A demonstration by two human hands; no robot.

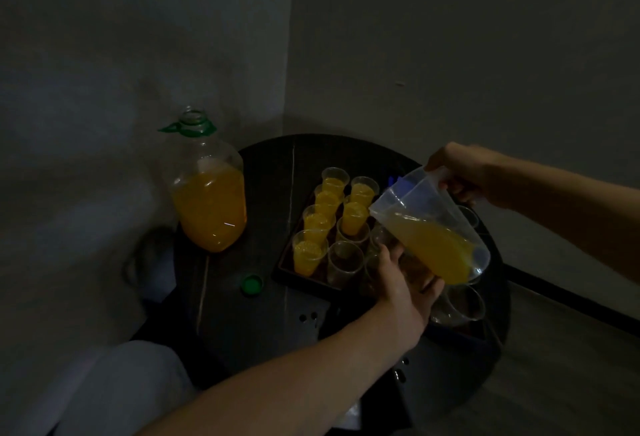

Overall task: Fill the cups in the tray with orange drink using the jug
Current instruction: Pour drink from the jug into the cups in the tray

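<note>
A clear plastic jug (434, 228) partly full of orange drink is tilted leftward over the dark tray (287, 267), and my right hand (460, 176) grips its handle. My left hand (401, 283) reaches under the jug and holds a clear cup (377, 262) near the tray's right side; the grip is partly hidden. Several cups on the tray's left hold orange drink, such as the front one (308, 255). An empty clear cup (344, 262) stands beside it.
A large clear bottle (209, 193) of orange drink with a green neck ring stands open at the table's left. Its green cap (252, 285) lies on the dark round table (242, 325). Another empty cup (460, 304) sits at the right. Walls close in behind.
</note>
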